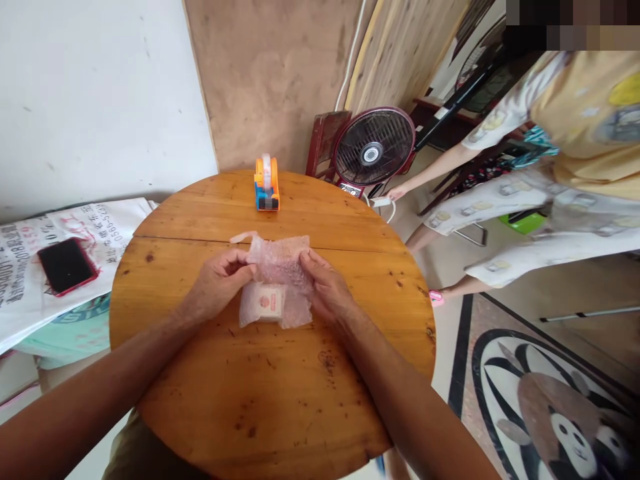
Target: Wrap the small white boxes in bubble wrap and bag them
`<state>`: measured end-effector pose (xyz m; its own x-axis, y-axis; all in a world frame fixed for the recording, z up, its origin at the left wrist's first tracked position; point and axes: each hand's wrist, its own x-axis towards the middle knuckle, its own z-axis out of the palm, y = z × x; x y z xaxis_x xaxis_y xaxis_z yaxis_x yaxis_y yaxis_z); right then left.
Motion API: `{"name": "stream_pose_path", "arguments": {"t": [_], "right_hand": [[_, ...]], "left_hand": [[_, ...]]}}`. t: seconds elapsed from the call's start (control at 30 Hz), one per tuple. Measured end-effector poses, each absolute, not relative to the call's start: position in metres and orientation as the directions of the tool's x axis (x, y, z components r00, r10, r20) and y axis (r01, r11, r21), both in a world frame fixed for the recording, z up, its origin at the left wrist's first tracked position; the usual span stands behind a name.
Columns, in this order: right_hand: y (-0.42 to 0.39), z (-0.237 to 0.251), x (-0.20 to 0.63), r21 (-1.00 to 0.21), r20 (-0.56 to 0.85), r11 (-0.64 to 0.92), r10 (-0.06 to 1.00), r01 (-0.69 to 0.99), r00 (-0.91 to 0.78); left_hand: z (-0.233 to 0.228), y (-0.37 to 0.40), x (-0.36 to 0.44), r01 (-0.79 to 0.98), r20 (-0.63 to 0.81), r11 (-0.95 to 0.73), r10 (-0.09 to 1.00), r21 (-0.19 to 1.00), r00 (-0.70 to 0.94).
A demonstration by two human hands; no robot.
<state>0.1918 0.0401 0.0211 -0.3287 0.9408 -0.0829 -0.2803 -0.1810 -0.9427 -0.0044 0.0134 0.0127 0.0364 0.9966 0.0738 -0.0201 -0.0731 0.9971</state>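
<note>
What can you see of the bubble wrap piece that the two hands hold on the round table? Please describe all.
The bubble wrap is a pale pink, see-through plastic sheet, crumpled and folded around a small white packet with a round reddish mark, which shows through it. It lies near the middle of the round wooden table. The left hand pinches its left edge and the right hand presses its right side. A loose strip sticks out at its upper left corner.
</note>
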Motion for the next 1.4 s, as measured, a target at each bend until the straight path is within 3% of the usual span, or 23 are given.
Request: {"name": "stream_pose_path", "arguments": {"t": [0.23,0.47,0.6,0.73,0.87,0.97,1.03,1.17,1.4], "right_hand": [[0.056,0.016,0.21,-0.987,-0.009,-0.01,1.0,-0.163,-0.005],[0.066,0.011,0.22,-0.995,0.097,0.095,0.993,0.034,0.066],[0.072,0.005,0.225,-0.985,0.132,0.123,0.989,0.122,0.068],[0.076,0.003,0.232,-0.916,0.191,0.161,0.98,0.368,0.048],[0.077,0.004,0.234,-0.809,0.239,0.176,0.97,0.561,0.042],[0.077,0.004,0.234,-0.736,0.241,0.155,0.97,0.659,0.042],[0.077,0.004,0.235,-0.697,0.237,0.141,0.971,0.703,0.04],[0.078,0.004,0.236,-0.657,0.23,0.123,0.972,0.744,0.042],[0.078,0.004,0.237,-0.609,0.223,0.109,0.974,0.786,0.038]], "left_hand": [[0.014,0.021,-0.011,-0.291,-0.093,0.024,0.97,0.956,-0.227],[0.01,0.03,-0.014,-0.33,-0.145,0.027,0.929,0.944,-0.341],[0.007,0.033,-0.016,-0.338,-0.118,-0.011,0.926,0.941,-0.359],[0.004,0.035,-0.018,-0.267,-0.09,-0.016,0.92,0.964,-0.382],[0.005,0.029,-0.02,0.012,0.19,-0.209,0.861,0.978,-0.471],[0.011,0.018,-0.019,0.235,0.408,-0.341,0.835,0.91,-0.368],[0.015,0.01,-0.018,0.306,0.451,-0.383,0.871,0.872,-0.196],[0.024,0.003,-0.018,0.338,0.373,-0.387,0.922,0.858,0.107],[0.032,0.002,-0.025,0.392,0.18,-0.278,0.946,0.877,0.268]]}}
